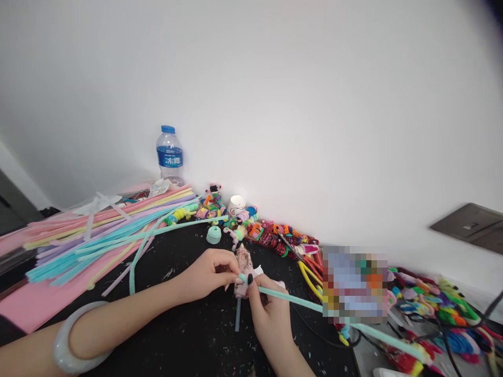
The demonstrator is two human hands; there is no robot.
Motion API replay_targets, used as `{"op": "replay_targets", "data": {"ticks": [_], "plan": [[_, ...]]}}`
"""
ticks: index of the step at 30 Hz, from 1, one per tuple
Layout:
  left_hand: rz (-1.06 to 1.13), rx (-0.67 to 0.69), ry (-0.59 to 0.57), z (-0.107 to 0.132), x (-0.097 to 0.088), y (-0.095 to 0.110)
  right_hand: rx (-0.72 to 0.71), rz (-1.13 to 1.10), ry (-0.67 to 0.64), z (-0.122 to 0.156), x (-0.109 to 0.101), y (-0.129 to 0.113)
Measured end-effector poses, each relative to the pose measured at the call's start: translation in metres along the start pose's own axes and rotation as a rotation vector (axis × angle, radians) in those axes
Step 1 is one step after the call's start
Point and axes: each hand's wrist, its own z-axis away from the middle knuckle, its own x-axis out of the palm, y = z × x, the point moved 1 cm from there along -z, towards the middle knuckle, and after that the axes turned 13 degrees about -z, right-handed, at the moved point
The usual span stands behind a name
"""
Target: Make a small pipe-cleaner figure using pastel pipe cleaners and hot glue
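My left hand (210,272) is closed in a pinch on a small pink fuzzy figure (243,262) that stands on a thin grey stick (238,314). My right hand (271,309) is closed on a long mint-green pipe cleaner (314,306), holding its end against the figure. The pipe cleaner runs from the figure to the lower right across the black table (188,335). A pale jade bangle (76,340) sits on my left wrist.
A fan of pastel pipe cleaners (106,225) lies on pink sheets at the left. A water bottle (170,155) stands by the white wall. Several small colourful pipe-cleaner figures (251,225) line the wall. A small white jar (236,205), yellow-handled scissors (306,275) and more coloured pieces (444,309) lie to the right.
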Motion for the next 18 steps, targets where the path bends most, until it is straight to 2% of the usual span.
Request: {"op": "replay_targets", "data": {"ticks": [6,14,18], "plan": [[0.005,-0.003,0.029,0.0006,0.0021,-0.0013,-0.058,0.007,0.008,0.0026,0.0025,0.0012],[0.037,0.004,0.067,0.0016,0.0049,-0.0037,-0.064,-0.019,0.006,0.0047,0.0055,0.0036],[-0.044,0.015,0.116,0.0022,0.0033,-0.0045,-0.043,-0.066,0.006,0.0062,0.0051,0.0032]]}}
